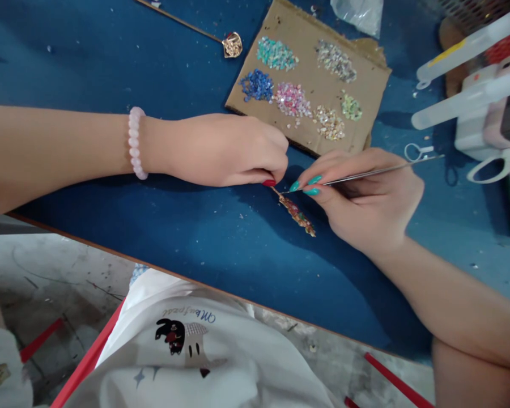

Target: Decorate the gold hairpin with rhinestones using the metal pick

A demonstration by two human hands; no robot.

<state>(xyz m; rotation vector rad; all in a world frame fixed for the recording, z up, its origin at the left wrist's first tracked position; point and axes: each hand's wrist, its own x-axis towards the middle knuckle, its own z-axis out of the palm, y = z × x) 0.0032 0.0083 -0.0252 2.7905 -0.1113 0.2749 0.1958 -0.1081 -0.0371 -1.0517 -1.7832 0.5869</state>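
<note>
My left hand (225, 150), with a pink bead bracelet on the wrist, is closed in a pinch on the upper end of a small gold ornament (296, 215) set with coloured stones, which lies on the blue table (153, 226). My right hand (365, 198) is closed around a thin metal pick (374, 172). The pick's tip touches the top of the ornament, right beside my left thumb. A cardboard sheet (365, 85) just behind both hands carries several small heaps of coloured rhinestones.
A gold hair stick with a flower head (232, 44) lies at the back left. White plastic tools and a pink-and-white device (493, 107) crowd the right edge. A clear plastic bag (359, 12) sits behind the cardboard. The table's front edge runs diagonally below my arms.
</note>
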